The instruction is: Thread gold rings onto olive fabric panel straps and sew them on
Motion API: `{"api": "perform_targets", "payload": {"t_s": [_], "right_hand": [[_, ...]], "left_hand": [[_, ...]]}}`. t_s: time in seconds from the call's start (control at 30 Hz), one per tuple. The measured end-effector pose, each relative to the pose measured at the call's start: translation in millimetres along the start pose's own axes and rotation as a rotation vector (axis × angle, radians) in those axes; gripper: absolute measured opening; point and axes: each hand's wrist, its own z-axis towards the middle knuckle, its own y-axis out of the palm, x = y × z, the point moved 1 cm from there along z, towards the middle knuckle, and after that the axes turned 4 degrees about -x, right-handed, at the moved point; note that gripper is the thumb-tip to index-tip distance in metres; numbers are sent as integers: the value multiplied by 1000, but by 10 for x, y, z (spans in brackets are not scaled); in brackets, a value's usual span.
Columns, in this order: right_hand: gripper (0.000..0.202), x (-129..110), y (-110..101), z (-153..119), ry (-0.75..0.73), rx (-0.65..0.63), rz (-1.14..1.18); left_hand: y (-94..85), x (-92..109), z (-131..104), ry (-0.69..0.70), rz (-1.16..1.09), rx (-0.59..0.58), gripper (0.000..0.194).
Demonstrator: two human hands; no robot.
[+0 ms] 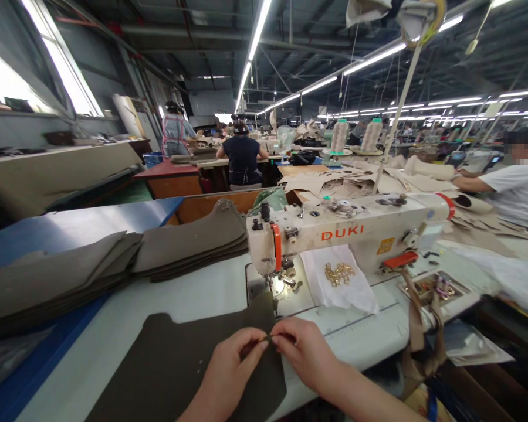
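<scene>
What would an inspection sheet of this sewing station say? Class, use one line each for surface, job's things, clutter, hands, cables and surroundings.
Surface: pale sewing table.
Job's things: dark fabric panel lying flat; small metal piece pinched over it.
Clutter: stacked grey panels; gold fittings on white cloth.
Hands: left hand and right hand pinch the piece together.
Cables: nothing seen.
Surroundings: sewing machine; thread cones; co-workers at other tables.

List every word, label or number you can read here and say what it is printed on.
"DUKI": orange letters on the arm of the white sewing machine.
Yellow sticker on the same machine: print too small to read.
Ruler markings on the table edge: too blurred to read.
Nothing else is legible.
</scene>
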Motion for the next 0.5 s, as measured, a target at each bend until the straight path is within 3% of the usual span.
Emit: {"api": "perform_targets", "payload": {"t_s": [0.1, 0.3, 0.5], "right_hand": [[16, 48, -38, 32, 89, -4, 119], [15, 206, -73, 318, 337, -18, 251], [16, 270, -23, 675, 448, -93, 179]], "left_hand": [[-49, -57, 106, 62, 51, -33, 25], [-10, -407, 374, 296, 431, 214, 32], [87, -534, 327, 329, 601, 242, 32]]}}
